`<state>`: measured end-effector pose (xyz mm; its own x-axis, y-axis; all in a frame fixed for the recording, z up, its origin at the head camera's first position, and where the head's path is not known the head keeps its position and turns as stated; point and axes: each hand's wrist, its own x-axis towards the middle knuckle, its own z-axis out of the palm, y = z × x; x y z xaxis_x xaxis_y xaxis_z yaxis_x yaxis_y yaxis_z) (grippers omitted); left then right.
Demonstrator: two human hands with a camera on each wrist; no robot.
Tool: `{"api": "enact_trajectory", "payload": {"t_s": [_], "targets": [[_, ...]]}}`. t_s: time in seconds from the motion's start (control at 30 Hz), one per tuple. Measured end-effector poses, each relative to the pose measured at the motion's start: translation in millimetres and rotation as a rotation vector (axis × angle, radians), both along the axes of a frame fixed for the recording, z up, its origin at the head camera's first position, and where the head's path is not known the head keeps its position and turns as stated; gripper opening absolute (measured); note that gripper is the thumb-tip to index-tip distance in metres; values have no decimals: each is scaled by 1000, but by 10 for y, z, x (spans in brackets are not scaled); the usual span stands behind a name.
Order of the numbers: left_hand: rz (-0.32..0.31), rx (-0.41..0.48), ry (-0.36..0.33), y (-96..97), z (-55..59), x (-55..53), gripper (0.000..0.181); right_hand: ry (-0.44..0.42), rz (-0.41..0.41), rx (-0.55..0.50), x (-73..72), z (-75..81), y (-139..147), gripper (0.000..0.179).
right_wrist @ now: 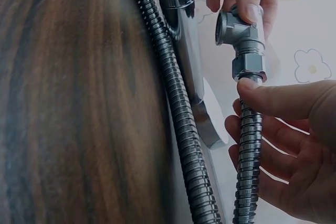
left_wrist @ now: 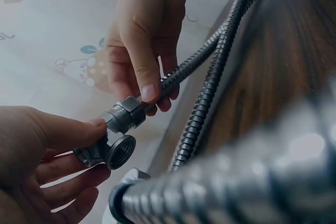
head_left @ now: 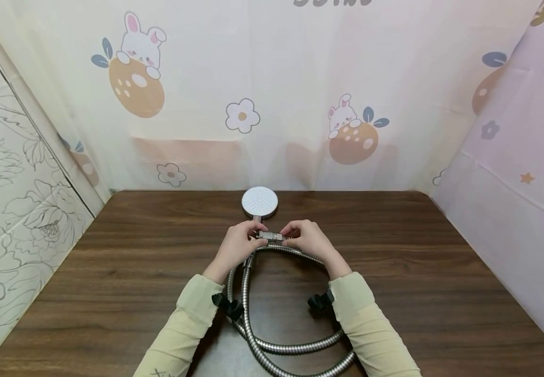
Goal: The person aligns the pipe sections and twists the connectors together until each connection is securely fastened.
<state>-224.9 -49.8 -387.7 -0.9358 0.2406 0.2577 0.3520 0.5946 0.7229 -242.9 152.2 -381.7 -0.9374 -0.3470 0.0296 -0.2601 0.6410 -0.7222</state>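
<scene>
My left hand [head_left: 240, 243] pinches a metal tee fitting [right_wrist: 240, 32] between thumb and fingers, with one round threaded opening showing in the left wrist view. Just behind a hex nut [right_wrist: 249, 65], my right hand [head_left: 313, 241] holds the end of a ribbed metal shower hose [right_wrist: 249, 150], thumb on one side and fingers on the other. The nut sits against a threaded branch of the tee; how far it is screwed on I cannot tell. Beyond the hands lies a shower head [head_left: 259, 201] with a round white face, its chrome handle [right_wrist: 186, 51] partly hidden by the left hand.
The hose loops [head_left: 295, 348] across the brown wooden table [head_left: 418, 251] between and under the forearms. A printed curtain [head_left: 290, 78] hangs along the table's back edge. Black wrist straps [head_left: 321, 302] sit near both sleeve cuffs.
</scene>
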Motion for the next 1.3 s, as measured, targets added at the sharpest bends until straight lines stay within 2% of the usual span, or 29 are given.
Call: {"api": "enact_trajectory", "payload": {"t_s": [0.13, 0.43, 0.63, 0.93, 1.17, 1.3], "targets": [[-18, -38, 9, 4, -13, 3, 20, 5, 10, 37, 7, -12, 15, 14], [-84, -136, -17, 40, -49, -25, 19, -13, 31, 83, -8, -38, 97, 13], [-115, -147, -7, 57, -47, -15, 17, -46, 46, 76, -6, -39, 116, 14], [-118, -206, 16, 77, -91, -31, 17, -62, 50, 89, -10, -57, 125, 13], [-108, -287, 75, 68, -128, -41, 18, -55, 61, 86, -22, -94, 120, 12], [-103, -305, 81, 61, -140, -29, 16, -44, 67, 103, -23, -117, 100, 11]]}}
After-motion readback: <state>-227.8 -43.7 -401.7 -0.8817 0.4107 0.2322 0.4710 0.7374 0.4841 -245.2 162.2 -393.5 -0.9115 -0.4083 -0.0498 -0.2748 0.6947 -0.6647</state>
